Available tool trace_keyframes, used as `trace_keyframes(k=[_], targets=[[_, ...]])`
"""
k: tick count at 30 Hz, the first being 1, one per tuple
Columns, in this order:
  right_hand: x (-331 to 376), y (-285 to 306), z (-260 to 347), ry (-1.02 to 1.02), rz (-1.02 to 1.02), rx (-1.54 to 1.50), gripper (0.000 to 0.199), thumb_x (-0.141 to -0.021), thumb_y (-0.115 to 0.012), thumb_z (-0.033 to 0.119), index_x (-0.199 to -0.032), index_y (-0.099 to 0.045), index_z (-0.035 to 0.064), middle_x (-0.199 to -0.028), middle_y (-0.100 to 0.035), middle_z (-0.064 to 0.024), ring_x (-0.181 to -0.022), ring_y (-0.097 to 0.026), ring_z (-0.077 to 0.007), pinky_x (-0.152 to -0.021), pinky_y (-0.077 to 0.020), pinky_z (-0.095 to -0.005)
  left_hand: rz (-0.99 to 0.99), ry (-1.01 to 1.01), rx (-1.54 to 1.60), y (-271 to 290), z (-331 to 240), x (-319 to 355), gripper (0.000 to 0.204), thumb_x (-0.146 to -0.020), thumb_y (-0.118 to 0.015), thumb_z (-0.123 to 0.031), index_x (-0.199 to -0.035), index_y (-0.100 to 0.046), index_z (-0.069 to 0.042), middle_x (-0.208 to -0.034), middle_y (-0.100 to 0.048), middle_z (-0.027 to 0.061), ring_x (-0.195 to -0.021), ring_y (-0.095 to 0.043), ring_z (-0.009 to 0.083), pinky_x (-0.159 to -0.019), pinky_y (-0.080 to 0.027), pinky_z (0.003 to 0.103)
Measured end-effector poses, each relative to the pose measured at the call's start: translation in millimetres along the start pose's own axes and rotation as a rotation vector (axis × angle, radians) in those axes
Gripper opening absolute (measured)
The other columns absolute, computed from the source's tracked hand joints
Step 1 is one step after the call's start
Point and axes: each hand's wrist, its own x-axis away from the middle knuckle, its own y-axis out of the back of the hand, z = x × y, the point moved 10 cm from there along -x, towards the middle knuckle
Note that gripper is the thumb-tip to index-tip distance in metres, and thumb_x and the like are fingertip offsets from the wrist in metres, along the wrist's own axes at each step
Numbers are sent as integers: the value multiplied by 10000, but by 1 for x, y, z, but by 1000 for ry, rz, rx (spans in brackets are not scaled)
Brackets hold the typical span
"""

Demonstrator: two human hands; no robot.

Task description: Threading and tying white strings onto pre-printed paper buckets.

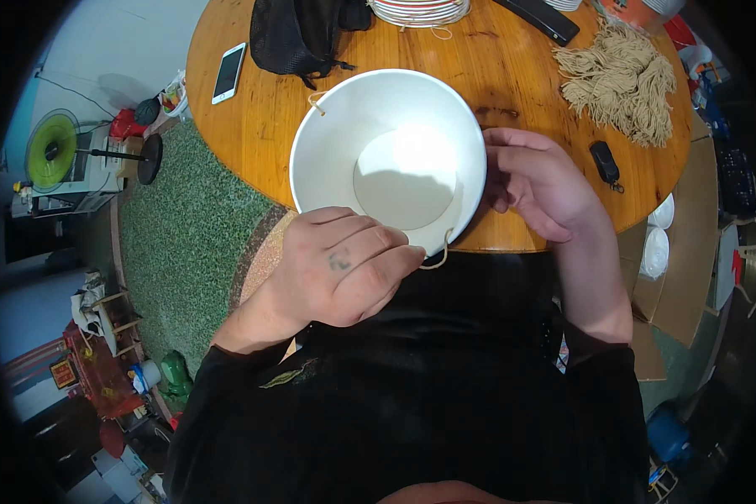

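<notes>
A round white bucket (332, 139) tilts toward me at the near edge of the wooden table, its pale inside lit brightly. Thin tan cord (447, 245) passes through its near right rim, and a short cord loop (316, 103) sits at the far left rim. My left hand (340, 267), knuckles up, is closed at the near rim; its fingertips are mostly hidden. My right hand (539, 178) is beside the bucket's right outer wall, fingers curled in; whatever they hold is hidden there.
On the round wooden table (512, 76) lie a white phone (229, 74), a black mesh bag (290, 42), stacked white rims (420, 10), a black case (539, 18), a tan cord bundle (622, 80) and a black key fob (605, 164). A green fan (55, 149) stands left.
</notes>
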Motion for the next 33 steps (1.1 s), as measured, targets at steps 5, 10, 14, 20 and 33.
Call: trace_keyframes(k=[5, 10, 14, 20, 33], targets=[[9, -4, 22, 158, 90, -282, 235, -1121, -545, 211, -1193, -666, 23, -974, -726, -108, -695, -624, -120, -509, -440, -229, 6, 65, -8, 1, 8, 4, 271, -777, -805, -38, -1025, -695, -47, -818, -700, 54, -660, -705, 217, -568, -527, 320], [22, -18, 37, 310, 210, -409, 235, -1127, -538, 203, -1230, -629, 12, -993, -730, -129, -705, -621, -108, -488, -425, -215, 61, 168, 13, 2, 11, -4, 291, -780, -782, -6, -1047, -674, -48, -838, -707, 68, -663, -698, 247, -583, -531, 339], [44, -43, 73, 618, 268, 74, 298, -1056, -633, 118, -1314, -608, -27, -1032, -750, -140, -882, -714, -143, -730, -569, -245, 122, 290, 67, -2, 21, -7, 235, -847, -733, 42, -1053, -649, -35, -854, -714, 99, -645, -676, 273, -584, -521, 360], [68, -63, 86, 581, -17, 309, 346, -920, -676, -66, -1256, -610, -17, -1112, -779, -194, -969, -780, -211, -836, -612, -296, 117, 453, 140, 6, 30, -15, 129, -951, -678, 79, -1059, -656, 10, -905, -726, 144, -661, -691, 258, -601, -540, 338], [51, -81, 85, 667, 64, 320, 237, -905, -723, -158, -1068, -618, -23, -1109, -750, -161, -992, -756, -180, -935, -627, -317, 195, 544, 430, -6, 34, -37, 55, -944, -744, 39, -994, -747, 16, -996, -773, 132, -880, -733, 229, -806, -558, 314]])
